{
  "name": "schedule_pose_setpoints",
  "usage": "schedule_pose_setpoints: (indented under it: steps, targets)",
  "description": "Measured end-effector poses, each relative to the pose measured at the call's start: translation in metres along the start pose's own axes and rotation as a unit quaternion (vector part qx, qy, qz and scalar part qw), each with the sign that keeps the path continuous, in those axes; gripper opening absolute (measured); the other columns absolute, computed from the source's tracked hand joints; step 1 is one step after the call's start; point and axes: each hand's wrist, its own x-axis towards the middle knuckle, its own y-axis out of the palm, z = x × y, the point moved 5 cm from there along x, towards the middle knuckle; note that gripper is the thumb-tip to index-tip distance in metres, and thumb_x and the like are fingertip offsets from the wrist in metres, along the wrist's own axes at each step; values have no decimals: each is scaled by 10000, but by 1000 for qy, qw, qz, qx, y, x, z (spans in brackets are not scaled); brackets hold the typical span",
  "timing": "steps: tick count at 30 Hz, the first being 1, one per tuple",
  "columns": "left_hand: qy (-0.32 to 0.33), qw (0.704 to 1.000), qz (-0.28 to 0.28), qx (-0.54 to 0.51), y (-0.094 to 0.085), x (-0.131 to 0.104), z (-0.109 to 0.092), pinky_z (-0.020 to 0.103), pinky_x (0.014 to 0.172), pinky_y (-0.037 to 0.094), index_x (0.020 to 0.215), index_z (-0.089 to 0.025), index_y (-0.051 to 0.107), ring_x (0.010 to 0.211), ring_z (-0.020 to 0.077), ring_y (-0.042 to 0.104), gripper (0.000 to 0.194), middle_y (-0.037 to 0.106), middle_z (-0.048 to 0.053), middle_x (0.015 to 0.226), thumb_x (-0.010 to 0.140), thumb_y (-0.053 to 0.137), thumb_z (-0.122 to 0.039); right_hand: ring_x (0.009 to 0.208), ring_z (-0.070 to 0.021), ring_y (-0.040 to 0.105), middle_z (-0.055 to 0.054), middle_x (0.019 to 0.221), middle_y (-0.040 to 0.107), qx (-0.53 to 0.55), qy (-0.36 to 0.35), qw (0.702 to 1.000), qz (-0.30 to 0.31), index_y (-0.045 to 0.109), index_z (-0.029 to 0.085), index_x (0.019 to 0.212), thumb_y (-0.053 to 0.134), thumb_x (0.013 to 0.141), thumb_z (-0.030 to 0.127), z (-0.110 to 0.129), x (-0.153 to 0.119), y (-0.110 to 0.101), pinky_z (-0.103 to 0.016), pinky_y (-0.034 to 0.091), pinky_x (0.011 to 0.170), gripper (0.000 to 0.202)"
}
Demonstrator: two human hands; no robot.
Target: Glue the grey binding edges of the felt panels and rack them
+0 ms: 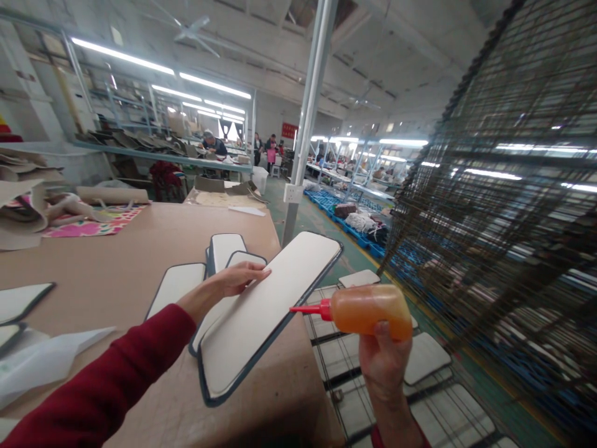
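My left hand (242,277) grips a long white panel (275,305) with rounded corners and a dark edge, thumb on its face and the other fingers hidden behind it. The panel is tilted above the table. My right hand (385,358) is closed around a squeeze bottle (368,309) of amber liquid, held nearly level. Its red nozzle (310,308) points left, with the tip at the panel's right edge; whether it touches I cannot tell. Behind the held panel, more white dark-edged panels (177,287) lie overlapping on the table.
The brown table (140,261) ends beside a metal post (310,118). Right of it, a wire rack (345,392) bears several white panels (426,356). A tall wire mesh (504,143) leans at the right. Fabric pieces (88,218) and white sheets (41,361) lie at the left. People work far back.
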Motion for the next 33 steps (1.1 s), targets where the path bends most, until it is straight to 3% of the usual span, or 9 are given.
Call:
schedule_pose_setpoints:
  steps: [7, 13, 24, 33]
  targets:
    - [2, 1000, -1, -14, -7, 14, 0, 281, 610, 475, 833, -126, 692, 696, 205, 643, 423, 709, 68, 749, 550, 810, -418, 869, -265, 646, -112, 1039, 658, -26, 5, 1000, 1, 545, 167, 1153, 714, 644, 341, -4, -5, 0, -488, 497, 834, 564]
    - [-7, 999, -10, -32, -6, 20, -6, 289, 634, 466, 860, -117, 710, 687, 198, 635, 475, 708, 66, 727, 484, 850, -371, 866, -229, 632, -94, 1037, 653, -44, 3, 999, -16, 566, 169, 1122, 718, 638, 342, -6, -8, -2, -440, 499, 844, 536]
    - [-27, 999, -22, -28, -6, 29, -15, 324, 689, 479, 783, -111, 690, 721, 211, 633, 499, 702, 69, 710, 412, 872, -392, 799, -218, 637, -84, 973, 664, -22, 27, 999, -18, 586, 170, 1075, 754, 580, 334, -8, -14, 3, -376, 541, 721, 547]
    - [-40, 998, -56, -2, -9, 33, -20, 321, 632, 463, 725, -129, 664, 665, 203, 608, 519, 684, 48, 673, 318, 889, -360, 811, -207, 643, -89, 983, 669, -21, 34, 999, -14, 560, 158, 1121, 753, 591, 303, -14, -22, 2, -325, 537, 701, 583]
